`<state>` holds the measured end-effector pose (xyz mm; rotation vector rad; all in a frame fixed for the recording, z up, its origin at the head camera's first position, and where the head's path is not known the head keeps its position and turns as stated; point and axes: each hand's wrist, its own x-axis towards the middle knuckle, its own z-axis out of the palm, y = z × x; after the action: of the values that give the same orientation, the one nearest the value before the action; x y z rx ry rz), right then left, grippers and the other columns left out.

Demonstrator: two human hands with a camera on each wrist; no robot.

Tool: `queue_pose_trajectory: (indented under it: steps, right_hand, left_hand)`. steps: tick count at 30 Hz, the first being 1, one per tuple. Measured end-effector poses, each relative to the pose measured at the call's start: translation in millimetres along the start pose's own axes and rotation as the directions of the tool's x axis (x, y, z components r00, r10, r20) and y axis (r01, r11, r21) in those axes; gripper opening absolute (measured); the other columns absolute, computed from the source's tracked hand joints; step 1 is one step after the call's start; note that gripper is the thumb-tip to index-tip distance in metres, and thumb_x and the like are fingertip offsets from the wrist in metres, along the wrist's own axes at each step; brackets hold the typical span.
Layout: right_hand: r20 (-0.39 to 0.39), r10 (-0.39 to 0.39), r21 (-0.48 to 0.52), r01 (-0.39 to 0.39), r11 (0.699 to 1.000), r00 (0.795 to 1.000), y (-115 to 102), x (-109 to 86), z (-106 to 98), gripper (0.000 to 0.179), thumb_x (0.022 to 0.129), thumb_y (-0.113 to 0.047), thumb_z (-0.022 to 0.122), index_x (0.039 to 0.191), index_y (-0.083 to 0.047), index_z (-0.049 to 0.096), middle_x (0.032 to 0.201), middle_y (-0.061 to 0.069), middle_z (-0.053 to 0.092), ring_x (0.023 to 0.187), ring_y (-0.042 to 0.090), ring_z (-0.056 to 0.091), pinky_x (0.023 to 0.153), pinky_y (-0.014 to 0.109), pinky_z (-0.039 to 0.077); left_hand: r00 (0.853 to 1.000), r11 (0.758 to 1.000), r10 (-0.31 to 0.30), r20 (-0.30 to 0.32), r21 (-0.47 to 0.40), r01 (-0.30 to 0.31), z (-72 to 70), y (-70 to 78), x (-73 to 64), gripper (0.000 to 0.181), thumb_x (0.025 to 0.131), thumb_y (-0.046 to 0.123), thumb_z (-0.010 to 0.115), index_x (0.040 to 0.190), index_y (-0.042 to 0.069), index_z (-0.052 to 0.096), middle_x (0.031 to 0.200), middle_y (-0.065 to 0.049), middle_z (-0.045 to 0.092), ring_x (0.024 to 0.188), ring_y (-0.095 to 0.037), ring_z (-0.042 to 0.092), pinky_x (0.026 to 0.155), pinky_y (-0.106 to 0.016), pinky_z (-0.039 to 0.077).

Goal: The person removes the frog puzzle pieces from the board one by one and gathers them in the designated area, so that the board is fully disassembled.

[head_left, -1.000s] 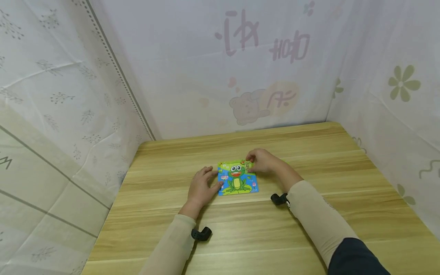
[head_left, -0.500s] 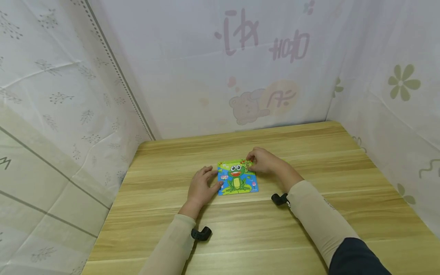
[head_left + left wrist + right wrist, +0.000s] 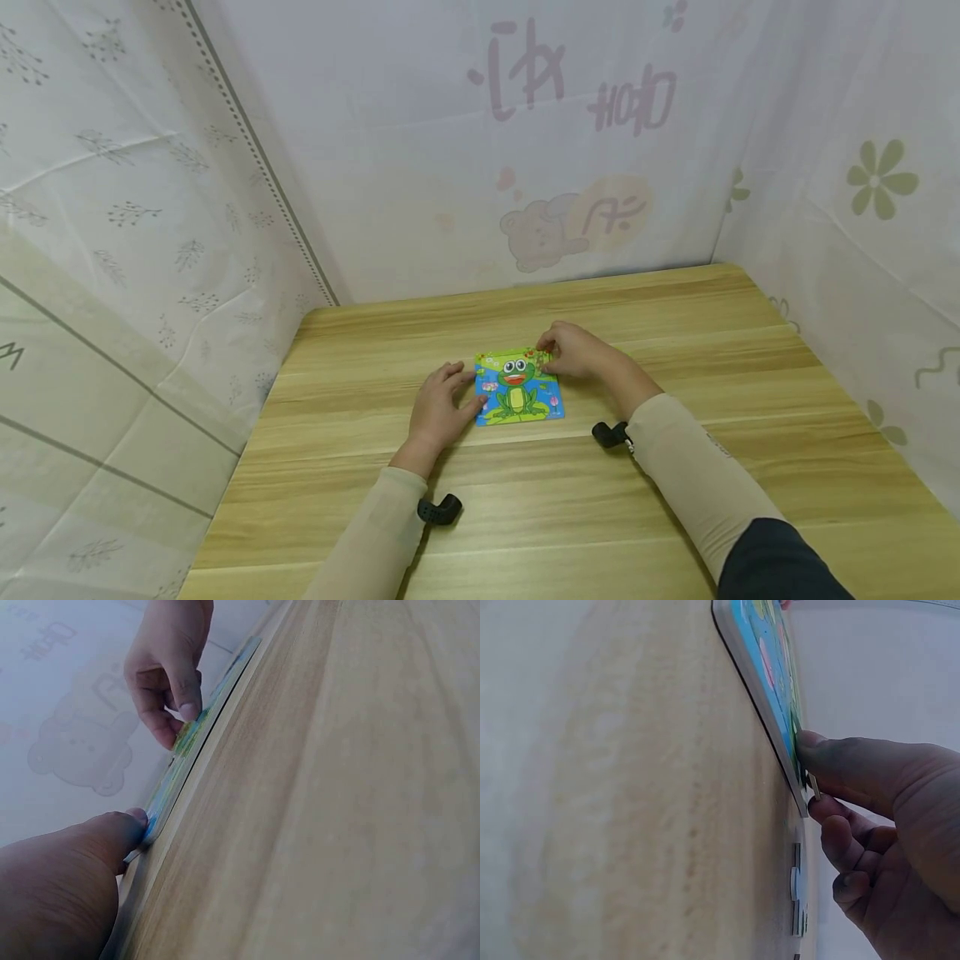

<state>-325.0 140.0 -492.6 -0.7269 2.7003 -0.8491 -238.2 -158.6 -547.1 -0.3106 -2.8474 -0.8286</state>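
A square frog jigsaw puzzle lies flat on the wooden table between my hands. My left hand rests at its left side, fingers spread and fairly straight. The left thumb touches the board's edge from above. At the far right corner, my right hand pinches a small puzzle piece between thumb and index finger. That piece is tilted against the board in the right wrist view, and the fingers hide much of it. The right thumb lies against the puzzle's surface.
Loose puzzle pieces lie on the table beyond the right hand, mostly hidden in the head view. The wooden table meets a printed white curtain at the back. Each sleeve carries a black wrist camera.
Both hands stay almost where they were. Beside the right fingertips, the puzzle's far right corner shows slightly more green and red print than a second ago.
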Motion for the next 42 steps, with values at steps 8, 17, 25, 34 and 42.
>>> queue_pose_trajectory:
  steps: [8,17,25,34,42]
  right_hand:
    - [-0.002,0.014,-0.007,-0.014,1.0,1.0,1,1.2,0,0.039,0.09,-0.02,0.085,0.124,-0.004,0.073,0.11,0.004,0.06,0.094,0.02,0.058,0.086,0.034,0.054]
    - [-0.01,0.01,-0.015,-0.01,1.0,1.0,4,0.1,0,0.04,0.091,-0.021,0.085,0.125,-0.005,0.073,0.111,0.004,0.06,0.097,0.02,0.059,0.089,0.036,0.054]
    - [-0.045,0.001,-0.026,-0.002,1.0,0.999,9,-8.5,1,0.041,0.091,-0.024,0.085,0.126,-0.007,0.073,0.113,0.001,0.062,0.099,0.019,0.06,0.094,0.039,0.054]
    - [-0.087,0.007,-0.024,-0.009,1.0,0.996,15,-23.7,-2,0.044,0.092,-0.027,0.084,0.13,-0.008,0.072,0.112,0.001,0.061,0.092,0.019,0.059,0.088,0.039,0.054]
    - [-0.138,0.021,0.02,-0.019,1.0,0.99,29,-42.2,-10,0.041,0.093,-0.025,0.083,0.128,-0.007,0.072,0.113,0.004,0.063,0.083,0.017,0.056,0.075,0.035,0.052]
  left_hand:
    - [1.0,1.0,0.017,-0.012,0.004,-0.016,0.6,-0.1,1.6,0.052,0.094,0.048,0.078,0.138,0.022,0.069,0.156,-0.004,0.051,0.149,-0.031,0.04,0.124,-0.05,0.032]
    - [1.0,1.0,0.02,-0.015,0.005,-0.02,0.5,1.1,1.1,0.052,0.094,0.047,0.078,0.138,0.02,0.069,0.156,-0.005,0.052,0.149,-0.031,0.04,0.124,-0.051,0.032]
    - [1.0,1.0,0.015,-0.007,0.011,-0.014,0.4,0.8,0.1,0.052,0.095,0.048,0.077,0.138,0.021,0.069,0.156,-0.004,0.051,0.149,-0.03,0.04,0.124,-0.05,0.031]
    - [1.0,1.0,0.012,-0.004,0.003,-0.012,0.5,0.4,-1.3,0.053,0.095,0.049,0.077,0.139,0.021,0.069,0.156,-0.004,0.051,0.149,-0.031,0.04,0.124,-0.05,0.032]
    - [1.0,1.0,0.011,0.0,0.011,-0.011,0.8,0.2,-0.8,0.053,0.095,0.05,0.076,0.14,0.022,0.068,0.157,-0.003,0.051,0.149,-0.03,0.039,0.124,-0.05,0.031]
